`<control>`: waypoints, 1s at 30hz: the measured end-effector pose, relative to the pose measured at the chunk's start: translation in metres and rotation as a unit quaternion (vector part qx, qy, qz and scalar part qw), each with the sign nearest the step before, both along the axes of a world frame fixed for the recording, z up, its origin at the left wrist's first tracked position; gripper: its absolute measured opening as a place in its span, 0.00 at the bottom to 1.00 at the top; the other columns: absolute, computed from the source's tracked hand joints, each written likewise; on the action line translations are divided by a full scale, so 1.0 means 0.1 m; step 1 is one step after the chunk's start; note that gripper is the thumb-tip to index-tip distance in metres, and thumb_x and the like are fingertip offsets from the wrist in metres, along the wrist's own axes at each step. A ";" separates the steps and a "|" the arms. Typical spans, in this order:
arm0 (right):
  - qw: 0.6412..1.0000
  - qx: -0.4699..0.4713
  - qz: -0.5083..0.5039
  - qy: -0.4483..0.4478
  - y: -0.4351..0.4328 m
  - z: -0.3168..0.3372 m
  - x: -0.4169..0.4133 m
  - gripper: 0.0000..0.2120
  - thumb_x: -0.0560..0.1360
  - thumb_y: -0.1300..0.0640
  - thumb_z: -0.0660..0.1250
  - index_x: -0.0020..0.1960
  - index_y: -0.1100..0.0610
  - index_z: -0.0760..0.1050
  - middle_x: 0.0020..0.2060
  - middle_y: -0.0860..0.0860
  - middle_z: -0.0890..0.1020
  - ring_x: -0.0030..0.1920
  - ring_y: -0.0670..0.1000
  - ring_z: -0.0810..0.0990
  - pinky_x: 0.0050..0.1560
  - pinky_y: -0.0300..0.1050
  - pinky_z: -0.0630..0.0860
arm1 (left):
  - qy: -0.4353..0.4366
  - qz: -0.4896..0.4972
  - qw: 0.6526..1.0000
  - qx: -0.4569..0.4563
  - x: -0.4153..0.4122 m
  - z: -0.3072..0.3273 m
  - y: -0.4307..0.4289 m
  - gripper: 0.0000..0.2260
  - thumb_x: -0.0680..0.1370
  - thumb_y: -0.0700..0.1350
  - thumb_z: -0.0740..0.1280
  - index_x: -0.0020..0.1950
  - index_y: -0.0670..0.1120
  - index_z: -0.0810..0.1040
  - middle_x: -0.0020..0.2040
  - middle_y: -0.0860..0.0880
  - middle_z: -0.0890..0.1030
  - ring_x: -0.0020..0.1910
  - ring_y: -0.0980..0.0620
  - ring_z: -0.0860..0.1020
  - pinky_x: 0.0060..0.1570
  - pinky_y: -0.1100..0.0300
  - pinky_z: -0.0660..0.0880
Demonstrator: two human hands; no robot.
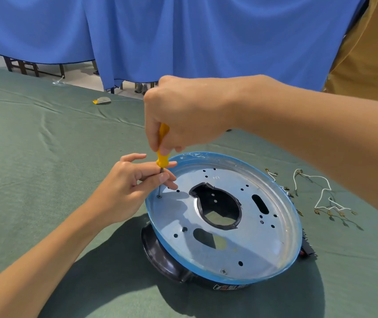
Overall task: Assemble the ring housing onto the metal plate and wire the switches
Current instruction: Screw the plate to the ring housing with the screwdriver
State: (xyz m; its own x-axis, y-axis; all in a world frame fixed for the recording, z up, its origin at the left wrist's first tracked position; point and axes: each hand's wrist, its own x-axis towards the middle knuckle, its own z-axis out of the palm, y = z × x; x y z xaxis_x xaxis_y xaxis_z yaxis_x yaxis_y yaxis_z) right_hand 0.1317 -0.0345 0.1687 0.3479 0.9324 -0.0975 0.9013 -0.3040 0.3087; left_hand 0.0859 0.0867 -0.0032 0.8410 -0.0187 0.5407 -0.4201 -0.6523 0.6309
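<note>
In the head view, the metal plate [263,244], edged with blue film, is seen lying on top of the black ring housing [160,253], which shows beneath it from about 7 to 9 o'clock; both rest on the green tablecloth [45,157] at the middle of the frame. A yellow-handled screwdriver [161,148] is held nearly upright over the plate's rim at about 9 o'clock, its tip set on a screw [159,196] standing in a hole there. The handle is gripped from above by the right hand [183,113], fingers curled round it, while the bare shaft just below the handle is pinched and steadied by the left hand [126,187]. Another screw [223,271] appears to be seated already near the rim at 6 o'clock. White wires [321,196] with small metal terminals lie loose on the cloth off the plate at 3 o'clock, and a dark switch [308,250] with a red part is glimpsed under the rim at about 4 o'clock. The step in hand is judged to be the fastening of plate to housing, with the wiring not yet begun. For the next move, downward pressure and steady turning would be called for, the shaft being kept upright so that the tip is not thrown out of the screw head; whether the screw is fully driven cannot be told.
</note>
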 end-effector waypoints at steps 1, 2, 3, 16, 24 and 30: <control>1.000 0.003 -0.001 0.001 -0.01 0.00 -0.01 0.04 0.73 0.57 0.68 0.47 0.55 0.77 0.42 0.54 0.83 0.34 0.50 0.75 0.45 0.49 0.79 | -0.001 0.000 1.000 0.003 0.00 0.00 0.00 0.11 0.81 0.46 0.62 0.45 0.52 0.84 0.49 0.66 0.84 0.63 0.68 0.75 0.71 0.62 0.56; 1.000 0.008 -0.004 0.004 -0.03 0.00 -0.01 0.02 0.73 0.57 0.68 0.44 0.54 0.76 0.40 0.52 0.83 0.31 0.47 0.74 0.43 0.47 0.79 | 0.001 -0.001 1.000 0.005 0.00 0.00 -0.01 0.11 0.81 0.45 0.62 0.46 0.52 0.84 0.49 0.66 0.84 0.63 0.68 0.75 0.71 0.63 0.56; 1.000 0.016 -0.008 0.011 -0.03 0.00 -0.01 0.03 0.73 0.57 0.68 0.41 0.53 0.75 0.38 0.51 0.83 0.30 0.45 0.73 0.41 0.45 0.78 | 0.004 -0.003 1.000 0.006 0.00 0.00 -0.01 0.12 0.80 0.45 0.61 0.46 0.52 0.84 0.49 0.65 0.84 0.63 0.67 0.75 0.71 0.62 0.56; 0.997 0.016 -0.073 0.025 0.10 -0.14 -0.05 0.16 0.77 0.62 0.58 0.31 0.56 0.66 0.14 0.47 0.72 0.26 0.45 0.70 0.20 0.36 0.66 | -0.046 0.019 0.998 -0.032 -0.08 -0.02 -0.08 0.11 0.79 0.46 0.64 0.48 0.49 0.86 0.50 0.64 0.83 0.53 0.65 0.77 0.64 0.47 0.68; 0.995 0.032 -0.078 0.057 0.00 -0.13 -0.05 0.08 0.80 0.57 0.61 0.51 0.59 0.78 0.43 0.60 0.79 0.38 0.53 0.75 0.35 0.41 0.72 | -0.109 0.111 0.987 -0.050 0.01 -0.07 -0.09 0.06 0.69 0.40 0.77 0.37 0.52 0.86 0.38 0.78 0.76 0.43 0.73 0.77 0.58 0.54 0.70; 0.996 -0.017 -0.068 0.053 0.04 -0.09 -0.01 0.09 0.78 0.59 0.62 0.54 0.59 0.78 0.47 0.58 0.82 0.39 0.53 0.76 0.33 0.40 0.70 | -0.084 0.077 0.993 -0.029 0.01 -0.03 -0.05 0.06 0.72 0.47 0.72 0.38 0.59 0.84 0.41 0.76 0.78 0.50 0.71 0.79 0.64 0.67 0.65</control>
State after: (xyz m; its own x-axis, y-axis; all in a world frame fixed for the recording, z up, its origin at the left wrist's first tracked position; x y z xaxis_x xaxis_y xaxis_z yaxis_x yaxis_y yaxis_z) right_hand 0.1306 -0.0307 0.1594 0.4575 0.8728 -0.1704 0.8802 -0.4172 0.2261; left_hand 0.0870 0.0820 -0.0062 0.7287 0.1376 0.6708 -0.4218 -0.6816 0.5979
